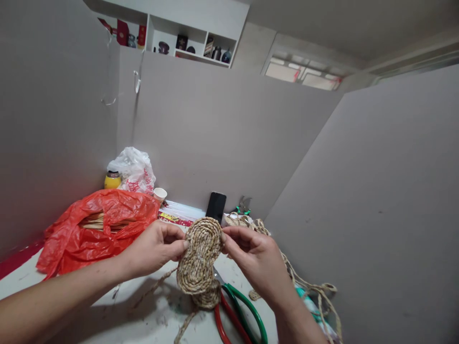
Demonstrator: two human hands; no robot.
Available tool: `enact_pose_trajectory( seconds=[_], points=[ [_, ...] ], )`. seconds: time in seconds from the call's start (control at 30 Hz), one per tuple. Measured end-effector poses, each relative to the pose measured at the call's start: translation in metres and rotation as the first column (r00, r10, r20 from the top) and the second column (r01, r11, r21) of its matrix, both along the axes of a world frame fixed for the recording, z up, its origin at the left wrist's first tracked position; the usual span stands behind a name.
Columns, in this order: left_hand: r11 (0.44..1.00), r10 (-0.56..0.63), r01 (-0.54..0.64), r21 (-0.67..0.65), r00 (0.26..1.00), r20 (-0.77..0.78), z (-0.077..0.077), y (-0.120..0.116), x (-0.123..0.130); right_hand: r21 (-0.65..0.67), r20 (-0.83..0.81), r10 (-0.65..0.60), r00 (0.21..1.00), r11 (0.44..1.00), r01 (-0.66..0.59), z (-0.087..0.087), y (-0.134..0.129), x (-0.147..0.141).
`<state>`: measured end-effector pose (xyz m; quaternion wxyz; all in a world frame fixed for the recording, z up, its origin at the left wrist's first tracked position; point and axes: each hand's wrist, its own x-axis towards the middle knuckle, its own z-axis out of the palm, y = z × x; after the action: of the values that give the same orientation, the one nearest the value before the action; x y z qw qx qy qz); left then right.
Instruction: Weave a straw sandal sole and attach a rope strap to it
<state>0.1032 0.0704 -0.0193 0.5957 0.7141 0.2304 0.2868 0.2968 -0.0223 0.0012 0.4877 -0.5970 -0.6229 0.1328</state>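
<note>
L hand (159,246) pinching upper L rim of woven straw pc (199,255) | R hand (260,260) pinching upper R rim | pc held over tbl (147,325), short of far edge | red/grn scissors (260,317) on tbl, partly behind pc | red bag (71,241) nr far-L corner

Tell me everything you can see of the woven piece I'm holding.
The woven piece looks like tan braided plant fibre, coiled tightly into a figure-eight outline with a narrowed waist. It is held up over the white table, broad face towards the camera. The left hand and right hand pinch its upper part from opposite sides.
</note>
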Motion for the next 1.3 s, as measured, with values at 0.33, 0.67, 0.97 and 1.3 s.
enact_pose_trajectory(
  seconds=[0.33,0.67,0.97,1.3],
  points=[
    [0.999,-0.032,0.032,-0.032,0.999,-0.001,-0.001,0.003,-0.001,0.04,0.285,0.069,0.956,0.996,-0.084,-0.004,0.001,0.004],
    [0.998,0.0,-0.002,-0.069,1.0,-0.024,-0.003,0.006,0.0,0.07,0.809,-0.055,0.585,0.998,-0.003,-0.014,0.003,-0.001],
    [0.98,0.1,-0.096,-0.172,0.995,0.016,0.008,0.006,-0.001,0.051,0.722,0.01,0.692,0.996,-0.068,-0.017,0.007,0.001],
    [0.957,0.136,-0.101,-0.273,0.984,0.114,0.007,0.016,-0.007,0.07,0.432,0.156,0.888,0.976,-0.205,-0.012,0.003,0.0]
  ],
)
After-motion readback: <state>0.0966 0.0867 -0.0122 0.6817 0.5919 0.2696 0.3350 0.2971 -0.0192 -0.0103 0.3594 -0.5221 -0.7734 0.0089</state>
